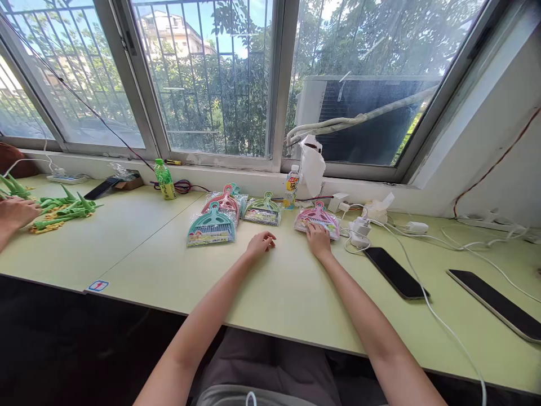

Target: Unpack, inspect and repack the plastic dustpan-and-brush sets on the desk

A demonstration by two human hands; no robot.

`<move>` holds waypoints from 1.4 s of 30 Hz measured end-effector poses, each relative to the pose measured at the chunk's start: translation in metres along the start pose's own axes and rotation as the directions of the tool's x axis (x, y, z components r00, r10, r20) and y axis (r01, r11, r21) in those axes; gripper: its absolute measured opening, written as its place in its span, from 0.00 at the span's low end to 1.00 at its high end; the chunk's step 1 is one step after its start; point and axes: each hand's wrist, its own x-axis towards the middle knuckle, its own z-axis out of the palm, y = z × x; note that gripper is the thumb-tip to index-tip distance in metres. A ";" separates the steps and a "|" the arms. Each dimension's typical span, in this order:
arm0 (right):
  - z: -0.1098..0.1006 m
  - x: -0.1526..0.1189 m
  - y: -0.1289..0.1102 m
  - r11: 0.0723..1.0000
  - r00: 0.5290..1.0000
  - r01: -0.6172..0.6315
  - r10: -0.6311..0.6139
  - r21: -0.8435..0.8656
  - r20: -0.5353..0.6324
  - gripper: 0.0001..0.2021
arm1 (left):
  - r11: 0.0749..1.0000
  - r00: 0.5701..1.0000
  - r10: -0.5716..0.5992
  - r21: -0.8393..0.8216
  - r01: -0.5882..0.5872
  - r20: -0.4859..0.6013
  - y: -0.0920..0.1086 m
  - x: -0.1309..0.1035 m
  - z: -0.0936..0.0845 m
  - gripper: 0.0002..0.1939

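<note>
My right hand [318,239] is on the front of a pink dustpan-and-brush set [319,215] in clear wrapping, its fingers bent over the package. The underside of that grip is hidden. My left hand [260,244] rests on the table with loosely curled fingers, some of them apart, and nothing in it. Just behind it lies a green wrapped dustpan set [264,211]. To its left is a teal wrapped set [213,226], in front of a red one [226,198]. Another teal set partly shows behind the red one.
Bottles [164,180] [291,186] stand by the window. At right, white chargers [360,231] and cables lie near a dark phone [396,273] and a larger dark device [499,301]. At far left, another person's hand [19,213] touches green, spiky items [70,207].
</note>
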 end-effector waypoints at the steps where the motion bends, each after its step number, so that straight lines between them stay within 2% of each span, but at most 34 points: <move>1: 0.001 0.000 0.001 1.000 1.000 -0.006 0.006 0.001 0.006 0.21 | 1.000 1.000 0.001 0.001 -0.001 0.000 0.000 0.000 0.000 0.12; 6: 0.003 0.004 0.002 0.998 0.998 -0.055 0.054 0.017 0.014 0.21 | 1.000 1.000 0.009 0.010 -0.009 0.012 0.002 -0.001 0.000 0.13; 12: 0.004 0.018 0.009 0.989 0.988 -0.145 0.147 0.039 -0.053 0.13 | 0.999 1.000 0.005 0.033 -0.006 0.018 0.003 -0.002 -0.001 0.13; 16: 0.005 0.026 0.011 0.985 0.984 -0.165 0.168 0.045 -0.054 0.11 | 0.999 1.000 0.005 0.040 -0.006 0.026 0.004 -0.002 0.000 0.14; 19: 0.004 0.028 0.006 0.984 0.978 -0.173 0.168 -0.032 -0.123 0.12 | 0.999 1.000 -0.001 0.040 -0.001 0.030 0.003 -0.002 0.000 0.14; 22: 0.002 0.027 0.000 0.980 0.980 -0.102 0.071 -0.169 -0.184 0.15 | 0.999 0.999 -0.002 0.047 0.000 0.037 0.003 -0.002 0.000 0.14; 25: 0.001 0.026 -0.004 0.975 0.997 -0.014 -0.003 -0.223 -0.077 0.15 | 0.999 0.999 -0.006 0.054 0.004 0.041 0.002 -0.002 0.000 0.15; 28: 0.000 0.025 -0.004 0.988 0.997 -0.069 0.074 -0.140 0.030 0.14 | 0.998 0.999 -0.010 0.061 0.008 0.042 0.002 -0.001 -0.001 0.14; 31: 0.001 0.024 -0.004 0.991 0.994 -0.104 0.106 -0.086 0.019 0.15 | 0.996 0.999 -0.004 0.094 -0.001 0.050 0.002 -0.001 -0.001 0.14; 33: 0.001 0.024 -0.005 0.992 0.995 -0.101 0.101 -0.078 -0.006 0.15 | 0.986 0.999 0.019 0.166 -0.024 0.036 0.000 -0.001 0.001 0.15; 35: 0.000 0.024 -0.006 0.992 0.994 -0.105 0.104 -0.072 -0.019 0.16 | 0.947 0.996 0.091 0.313 -0.079 -0.025 -0.003 0.000 0.003 0.15; 39: -0.001 0.024 -0.006 0.994 0.995 -0.095 0.094 -0.056 -0.027 0.16 | 0.754 0.957 0.267 0.643 -0.136 -0.112 -0.012 0.011 0.003 0.20; 42: 0.000 0.024 -0.006 0.996 0.997 -0.077 0.075 -0.054 -0.033 0.16 | 0.680 0.961 0.254 0.727 -0.094 -0.113 -0.019 0.031 -0.002 0.27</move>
